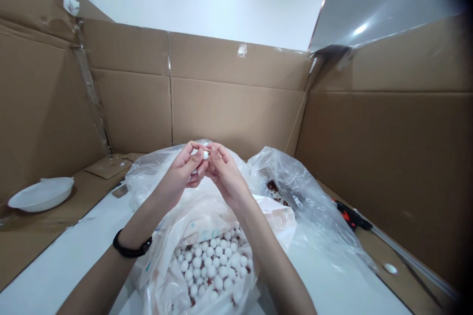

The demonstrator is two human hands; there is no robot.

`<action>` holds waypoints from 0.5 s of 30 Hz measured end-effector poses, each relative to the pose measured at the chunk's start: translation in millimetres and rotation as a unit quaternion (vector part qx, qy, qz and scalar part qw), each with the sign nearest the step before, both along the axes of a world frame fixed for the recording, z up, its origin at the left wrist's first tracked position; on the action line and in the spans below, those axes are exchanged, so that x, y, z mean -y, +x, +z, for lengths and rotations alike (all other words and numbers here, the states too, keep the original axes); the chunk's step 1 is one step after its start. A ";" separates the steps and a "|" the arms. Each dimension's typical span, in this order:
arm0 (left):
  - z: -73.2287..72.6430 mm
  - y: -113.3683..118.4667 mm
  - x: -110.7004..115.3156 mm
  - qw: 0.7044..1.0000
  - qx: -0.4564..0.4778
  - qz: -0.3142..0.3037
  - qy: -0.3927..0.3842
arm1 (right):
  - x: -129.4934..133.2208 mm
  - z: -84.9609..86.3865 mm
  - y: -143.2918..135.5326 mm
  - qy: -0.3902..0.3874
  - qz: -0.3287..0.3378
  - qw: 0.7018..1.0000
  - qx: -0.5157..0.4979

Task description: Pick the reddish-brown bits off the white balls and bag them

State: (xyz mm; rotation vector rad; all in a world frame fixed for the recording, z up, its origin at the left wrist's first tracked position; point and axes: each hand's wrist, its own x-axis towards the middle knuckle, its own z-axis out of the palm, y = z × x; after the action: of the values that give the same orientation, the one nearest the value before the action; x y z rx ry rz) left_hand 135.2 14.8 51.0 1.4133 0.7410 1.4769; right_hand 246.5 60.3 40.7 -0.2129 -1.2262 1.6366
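Note:
My left hand [190, 165] and my right hand [221, 165] meet in the middle of the view, raised above the plastic bags. A small white ball [205, 155] is pinched in the left fingertips, and the right fingertips press close beside it. What the right fingers hold, if anything, is hidden. Another white bit shows lower in the left palm. Below my wrists an opened plastic bag [162, 261] holds many white balls [218, 258] with small reddish-brown pieces among them.
A white bowl [42, 194] lies on cardboard at the left. To the right is a clear plastic bag [295, 182] with brown-and-white contents. A black and red tool [349, 214] and a white round piece [390, 268] lie near the right cardboard wall [388, 142]. Cardboard encloses the back and sides.

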 end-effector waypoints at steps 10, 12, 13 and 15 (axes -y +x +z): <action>8.7 -6.6 9.2 0.998 -0.049 -0.024 0.009 | -17.2 5.5 11.7 -0.314 -0.003 0.940 -0.133; 9.9 -7.3 10.4 0.998 -0.052 -0.028 0.008 | -18.7 5.1 13.0 -0.319 -0.006 0.938 -0.136; 10.5 -7.6 10.6 0.998 -0.053 -0.027 0.007 | -19.0 4.7 13.1 -0.319 -0.005 0.938 -0.136; 11.5 -8.2 10.7 0.998 -0.055 -0.021 0.008 | -18.8 4.0 12.9 -0.318 0.001 0.938 -0.136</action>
State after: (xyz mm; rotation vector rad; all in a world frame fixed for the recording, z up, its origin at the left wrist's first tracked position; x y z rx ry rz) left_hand 127.1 4.1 62.5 1.5240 0.7644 1.3853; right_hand 259.4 79.1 44.7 -0.3693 -0.4591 1.9485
